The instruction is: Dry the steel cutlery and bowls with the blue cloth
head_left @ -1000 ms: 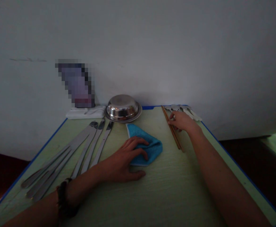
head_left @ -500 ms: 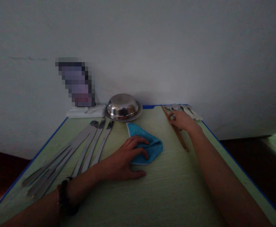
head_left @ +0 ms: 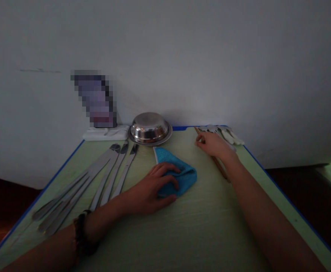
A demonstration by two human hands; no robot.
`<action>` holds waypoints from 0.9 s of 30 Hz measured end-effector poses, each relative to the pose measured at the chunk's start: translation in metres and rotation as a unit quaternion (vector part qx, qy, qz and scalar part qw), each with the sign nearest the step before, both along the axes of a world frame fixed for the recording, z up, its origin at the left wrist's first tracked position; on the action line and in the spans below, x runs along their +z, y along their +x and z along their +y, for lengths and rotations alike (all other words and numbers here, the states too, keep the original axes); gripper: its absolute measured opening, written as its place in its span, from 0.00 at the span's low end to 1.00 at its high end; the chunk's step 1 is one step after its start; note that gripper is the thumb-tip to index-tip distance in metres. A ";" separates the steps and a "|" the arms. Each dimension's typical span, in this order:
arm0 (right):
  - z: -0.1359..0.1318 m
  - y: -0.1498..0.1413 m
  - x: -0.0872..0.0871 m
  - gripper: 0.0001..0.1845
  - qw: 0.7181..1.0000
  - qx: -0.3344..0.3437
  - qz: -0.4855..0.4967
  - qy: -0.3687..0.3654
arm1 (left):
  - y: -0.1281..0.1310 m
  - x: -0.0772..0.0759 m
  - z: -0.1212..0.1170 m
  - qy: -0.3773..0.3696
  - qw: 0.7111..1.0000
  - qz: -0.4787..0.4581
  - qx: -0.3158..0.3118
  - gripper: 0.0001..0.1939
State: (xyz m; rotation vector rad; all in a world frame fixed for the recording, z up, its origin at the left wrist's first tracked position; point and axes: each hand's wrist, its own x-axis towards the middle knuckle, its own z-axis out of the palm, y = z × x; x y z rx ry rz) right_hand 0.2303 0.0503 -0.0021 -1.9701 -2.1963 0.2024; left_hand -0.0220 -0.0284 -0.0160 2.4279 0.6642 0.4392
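Left wrist: one dark beaded bracelet (head_left: 85, 233), beads rounded. Right wrist: bare, as is the right hand (head_left: 214, 145). Both forearms uncovered. Left hand (head_left: 151, 189): fingers slender, ungloved, without rings.

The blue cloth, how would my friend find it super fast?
Find the green table, then the shiny upside-down bowl by the wall. Nearer you, under the left hand, lies the cloth: bright blue fabric, unlike the metal cutlery to its left.
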 end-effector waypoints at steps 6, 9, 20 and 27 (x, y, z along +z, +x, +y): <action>-0.013 -0.023 0.010 0.10 0.995 0.054 0.055 -0.061 | -0.002 0.002 0.003 -0.027 0.999 -0.028 0.008 0.05; -0.019 -0.033 0.010 0.10 0.990 0.093 0.065 -0.083 | -0.004 0.005 0.004 -0.028 0.999 -0.023 -0.003 0.04; -0.062 -0.060 -0.021 0.17 0.970 0.140 0.198 0.001 | -0.016 0.025 0.014 -0.016 0.999 0.022 -0.030 0.07; -0.067 -0.066 -0.032 0.18 0.947 0.207 0.246 0.009 | -0.054 0.040 0.041 0.050 0.954 0.258 0.143 0.12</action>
